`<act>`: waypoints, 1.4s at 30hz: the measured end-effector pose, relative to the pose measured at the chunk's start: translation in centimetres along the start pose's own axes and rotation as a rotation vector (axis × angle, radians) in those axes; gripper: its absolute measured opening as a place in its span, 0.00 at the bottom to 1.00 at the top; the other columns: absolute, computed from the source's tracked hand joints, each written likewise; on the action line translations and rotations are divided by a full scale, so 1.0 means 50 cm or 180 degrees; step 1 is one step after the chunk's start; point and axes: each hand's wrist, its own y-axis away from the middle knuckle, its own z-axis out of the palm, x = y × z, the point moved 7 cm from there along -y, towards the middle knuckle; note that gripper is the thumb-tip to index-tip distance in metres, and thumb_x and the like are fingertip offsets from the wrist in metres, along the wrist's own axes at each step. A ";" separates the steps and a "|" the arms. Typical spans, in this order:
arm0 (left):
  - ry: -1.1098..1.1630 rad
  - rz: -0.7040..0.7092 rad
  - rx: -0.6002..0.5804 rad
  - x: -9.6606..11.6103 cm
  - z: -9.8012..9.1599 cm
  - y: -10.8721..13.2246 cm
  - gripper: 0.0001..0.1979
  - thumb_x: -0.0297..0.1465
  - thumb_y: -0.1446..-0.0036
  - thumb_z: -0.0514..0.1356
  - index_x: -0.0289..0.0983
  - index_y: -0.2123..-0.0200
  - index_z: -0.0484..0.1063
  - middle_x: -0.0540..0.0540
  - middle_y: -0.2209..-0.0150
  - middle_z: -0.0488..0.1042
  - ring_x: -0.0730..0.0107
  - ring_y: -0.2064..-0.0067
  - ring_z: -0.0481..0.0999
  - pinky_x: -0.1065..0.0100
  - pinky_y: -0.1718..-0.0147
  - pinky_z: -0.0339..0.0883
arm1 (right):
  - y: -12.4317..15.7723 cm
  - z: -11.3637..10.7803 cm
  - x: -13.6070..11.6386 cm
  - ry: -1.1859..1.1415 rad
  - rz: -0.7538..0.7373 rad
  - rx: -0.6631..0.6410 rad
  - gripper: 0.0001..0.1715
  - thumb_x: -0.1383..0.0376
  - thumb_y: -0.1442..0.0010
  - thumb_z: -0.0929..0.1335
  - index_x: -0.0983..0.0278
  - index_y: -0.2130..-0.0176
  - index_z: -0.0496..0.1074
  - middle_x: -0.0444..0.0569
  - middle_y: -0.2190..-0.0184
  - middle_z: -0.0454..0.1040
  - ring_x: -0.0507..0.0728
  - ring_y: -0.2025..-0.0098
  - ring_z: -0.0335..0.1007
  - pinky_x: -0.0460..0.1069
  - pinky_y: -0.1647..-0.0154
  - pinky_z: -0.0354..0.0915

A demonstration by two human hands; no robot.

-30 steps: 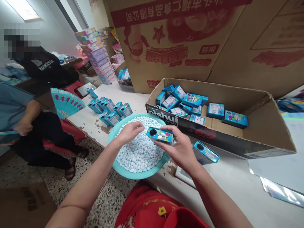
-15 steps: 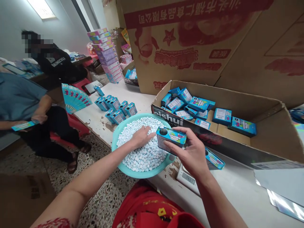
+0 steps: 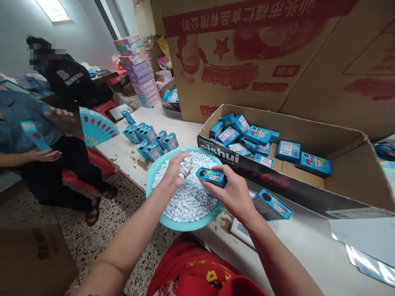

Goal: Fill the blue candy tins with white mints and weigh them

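My left hand (image 3: 173, 172) is raised above a turquoise basin (image 3: 173, 226) with its fingers curled round a scoop of small white candies (image 3: 185, 166). More pale white and bluish candies (image 3: 188, 209) fill the basin. Gripped in my right hand (image 3: 233, 191), a small blue candy box (image 3: 214, 176) tilts over the basin's right side, a dark round opening showing at its end. Behind my right wrist, another blue box (image 3: 273, 204) with a round hole rests by a white scale (image 3: 242, 230), which my forearm partly covers.
Several blue boxes (image 3: 154, 150) stand beyond the basin. An open carton (image 3: 308, 195) of blue boxes lies along the right. Flat printed cards (image 3: 98, 127) fan out at the table's left edge. A seated person (image 3: 31, 119) holds a blue piece at left; another sits farther back.
My left hand has risen out of the candies with a scoop of them. My right hand has moved the box slightly left and down. The nearby person's hands have come apart.
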 end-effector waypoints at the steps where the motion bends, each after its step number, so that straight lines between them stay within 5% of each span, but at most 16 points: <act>1: 0.0261 0.0053 -0.0066 0.016 0.014 0.007 0.18 0.38 0.60 0.67 0.37 0.71 0.63 0.54 0.79 0.66 0.81 0.84 0.61 0.79 0.88 0.45 | -0.003 0.007 -0.007 0.0119 -0.0024 -0.0073 0.20 0.58 0.48 0.73 0.60 0.56 0.70 0.47 0.62 0.77 0.60 0.62 0.74 0.50 0.64 0.64; 8: 0.0630 0.0487 0.0127 0.066 0.056 0.029 0.16 0.36 0.59 0.67 0.37 0.70 0.64 0.53 0.79 0.67 0.72 0.76 0.73 0.74 0.79 0.64 | -0.026 0.054 -0.048 0.0926 -0.0243 -0.0363 0.22 0.60 0.50 0.75 0.59 0.55 0.71 0.47 0.60 0.78 0.61 0.62 0.74 0.49 0.68 0.60; 16: 0.0556 0.0694 0.0195 0.070 0.051 0.019 0.19 0.33 0.61 0.68 0.39 0.67 0.63 0.52 0.75 0.72 0.69 0.72 0.76 0.71 0.73 0.69 | -0.034 0.056 -0.045 0.0789 -0.0268 -0.0241 0.21 0.60 0.49 0.75 0.60 0.56 0.70 0.47 0.59 0.77 0.61 0.60 0.73 0.49 0.65 0.60; 25: 0.0287 0.0739 0.0450 0.072 0.049 0.011 0.18 0.31 0.63 0.68 0.36 0.69 0.65 0.53 0.77 0.71 0.77 0.80 0.68 0.76 0.84 0.59 | -0.040 0.054 -0.045 0.0662 -0.0323 -0.0257 0.21 0.61 0.49 0.75 0.60 0.56 0.71 0.48 0.59 0.77 0.61 0.59 0.73 0.49 0.64 0.60; 34: 0.0117 0.0800 0.0098 0.072 0.066 0.005 0.19 0.36 0.61 0.70 0.37 0.71 0.64 0.56 0.80 0.65 0.82 0.83 0.60 0.77 0.84 0.57 | -0.050 0.053 -0.033 0.0530 -0.0188 -0.0225 0.20 0.62 0.49 0.75 0.60 0.57 0.71 0.47 0.61 0.77 0.59 0.62 0.72 0.49 0.66 0.60; 42: 0.0053 0.0965 0.0126 0.075 0.062 0.009 0.19 0.39 0.60 0.70 0.37 0.72 0.65 0.54 0.79 0.67 0.79 0.80 0.67 0.76 0.82 0.60 | -0.051 0.052 -0.030 0.0261 -0.0277 -0.0066 0.19 0.62 0.49 0.75 0.60 0.57 0.71 0.47 0.60 0.76 0.59 0.61 0.72 0.49 0.63 0.62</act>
